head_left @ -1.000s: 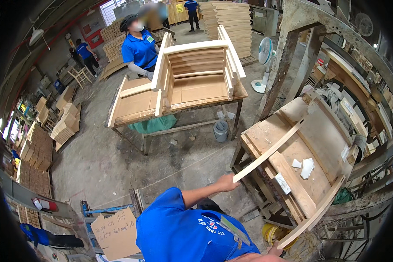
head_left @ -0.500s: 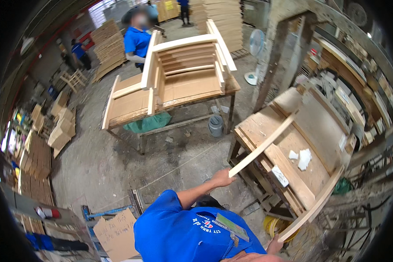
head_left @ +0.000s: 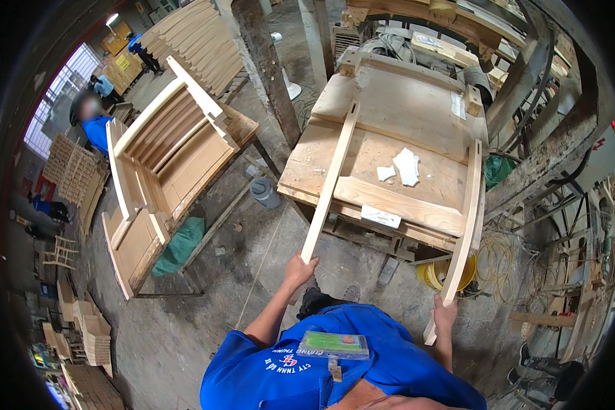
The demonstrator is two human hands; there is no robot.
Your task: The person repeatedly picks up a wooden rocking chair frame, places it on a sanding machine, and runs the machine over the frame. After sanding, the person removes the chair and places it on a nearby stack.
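My left hand (head_left: 300, 270) is closed round the near end of a long, pale wooden bar (head_left: 331, 184). The bar's far end, with a slot cut in it, lies over a plywood-topped workbench (head_left: 307, 166). On the right, my right hand (head_left: 445, 313) grips a second wooden bar (head_left: 467, 229), slightly curved, which runs along the bench's right side. Between the two bars a wide, shaped wooden board (head_left: 403, 203) rests along the bench's near edge. Torn white pieces (head_left: 407, 167) lie beyond it, and a white block (head_left: 380, 216) sits on its near side.
A table (head_left: 242, 126) at the left carries an assembled wooden frame (head_left: 133, 133). A grey bucket (head_left: 264, 193) stands between table and bench. Steel posts (head_left: 263, 68) rise beside the bench. A yellow bucket (head_left: 430, 275) sits under its right corner. A co-worker in blue (head_left: 97, 132) stands behind the frame.
My view and body have turned right, so the workbench is now straight ahead and the table sits further left. Both hands keep hold of the bars, which now point more directly away from me.
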